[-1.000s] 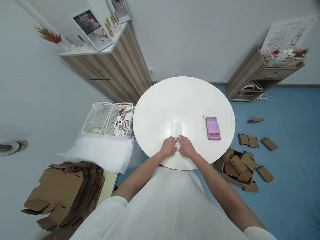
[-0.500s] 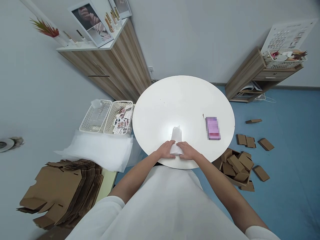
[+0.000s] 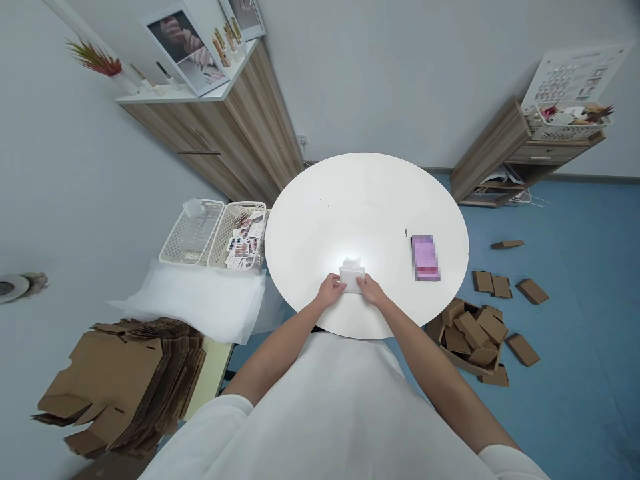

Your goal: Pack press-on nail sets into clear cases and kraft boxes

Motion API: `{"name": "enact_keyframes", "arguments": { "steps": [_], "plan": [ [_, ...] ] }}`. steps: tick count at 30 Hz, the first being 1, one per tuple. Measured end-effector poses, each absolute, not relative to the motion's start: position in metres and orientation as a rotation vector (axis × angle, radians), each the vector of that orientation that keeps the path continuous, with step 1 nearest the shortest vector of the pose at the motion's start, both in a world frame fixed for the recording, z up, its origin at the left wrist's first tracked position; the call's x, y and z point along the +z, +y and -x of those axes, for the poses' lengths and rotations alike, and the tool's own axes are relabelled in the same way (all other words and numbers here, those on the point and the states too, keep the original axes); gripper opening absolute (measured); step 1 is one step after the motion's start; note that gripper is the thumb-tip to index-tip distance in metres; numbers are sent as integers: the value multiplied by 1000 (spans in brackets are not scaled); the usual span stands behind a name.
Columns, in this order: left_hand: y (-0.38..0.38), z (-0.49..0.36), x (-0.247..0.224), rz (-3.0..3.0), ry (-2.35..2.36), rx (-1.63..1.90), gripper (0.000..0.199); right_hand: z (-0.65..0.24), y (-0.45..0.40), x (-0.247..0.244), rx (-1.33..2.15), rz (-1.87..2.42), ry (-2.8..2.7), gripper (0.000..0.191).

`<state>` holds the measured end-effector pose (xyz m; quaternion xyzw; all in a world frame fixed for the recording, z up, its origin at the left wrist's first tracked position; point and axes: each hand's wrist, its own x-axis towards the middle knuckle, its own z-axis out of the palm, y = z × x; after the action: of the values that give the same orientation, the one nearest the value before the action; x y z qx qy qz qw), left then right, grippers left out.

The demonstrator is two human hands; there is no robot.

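A small white wrapped bundle (image 3: 353, 281) lies near the front edge of the round white table (image 3: 365, 193), with a short loose flap at its far end. My left hand (image 3: 331, 291) grips its left side with the fingers bent. On the right side, my right hand (image 3: 371, 289) holds it with the thumb on top. What is inside the white wrapping is hidden. A pink and purple pixelated item (image 3: 425, 258) lies on the table to the right of my hands.
White baskets (image 3: 193, 233) with clear pieces and printed cards stand left of the table, beside white sheets (image 3: 200, 297). Flattened cardboard (image 3: 113, 380) is stacked at the lower left. Small brown boxes (image 3: 470, 330) fill a carton on the floor at right, others scattered around.
The white bundle has become shorter, its near part folded over away from me. Both my hands have moved slightly forward with it, and my left fingers are more bent.
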<state>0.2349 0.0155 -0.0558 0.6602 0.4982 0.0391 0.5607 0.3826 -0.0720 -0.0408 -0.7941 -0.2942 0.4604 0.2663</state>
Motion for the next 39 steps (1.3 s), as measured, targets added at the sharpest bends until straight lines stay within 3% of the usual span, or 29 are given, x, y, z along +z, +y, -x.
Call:
{"name": "enact_keyframes", "arguments": {
  "steps": [9, 15, 19, 27, 32, 39],
  "plan": [
    [14, -242, -53, -1619, 1304, 129, 16, -370, -73, -51, 976, 2236, -792, 34],
    [13, -239, -49, -1686, 1400, 96, 28, -369, -83, -51, 743, 2204, -868, 48],
    [8, -236, -42, -1833, 1335, 193, 37, -362, -91, -46, 653, 2157, -995, 42],
    [3, -236, -40, -2138, 1087, 126, 39, -351, -97, -50, 793, 2172, -1054, 38],
    [10, -238, -38, -1935, 1096, 108, 38, -355, -96, -50, 937, 2084, -871, 44],
    [15, -231, -34, -1532, 1095, 45, 50, -357, -84, -40, 1086, 2020, -585, 53]
  ]
}}
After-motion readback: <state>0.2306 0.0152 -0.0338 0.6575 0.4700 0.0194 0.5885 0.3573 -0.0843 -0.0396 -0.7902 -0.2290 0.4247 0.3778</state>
